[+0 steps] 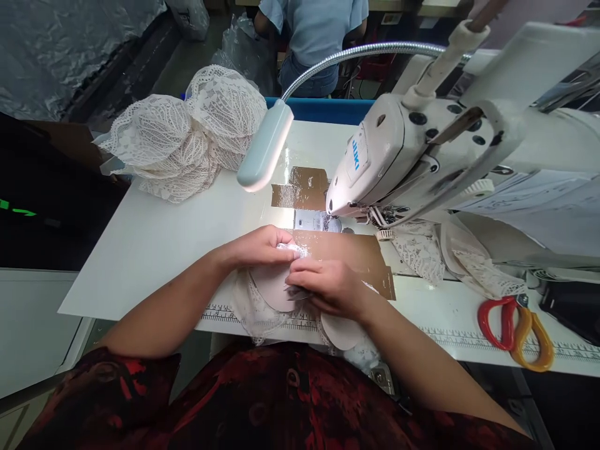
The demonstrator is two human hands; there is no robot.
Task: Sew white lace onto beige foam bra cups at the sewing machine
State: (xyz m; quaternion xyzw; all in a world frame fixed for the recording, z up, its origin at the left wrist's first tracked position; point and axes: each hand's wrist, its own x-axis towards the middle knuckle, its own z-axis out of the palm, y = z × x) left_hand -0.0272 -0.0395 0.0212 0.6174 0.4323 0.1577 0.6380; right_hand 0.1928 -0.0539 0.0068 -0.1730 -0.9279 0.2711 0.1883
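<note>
Red-and-black shirt [253,406] lies nearest; beyond it, the left grip [262,245] and right grip [334,286] pinch a pale lace-trimmed cup [272,290] between them, a small grey item [298,292], mostly hidden, under the right. Sewing machine [375,150] stands beyond both.

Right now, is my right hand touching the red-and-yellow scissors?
Apart. The head view plainly shows white tabletop between the right hand and the scissors.

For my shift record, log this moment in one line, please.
left grip: holding pale fabric; right grip: holding same fabric; sewing machine: beyond right grip; scissors: on table, right
</note>
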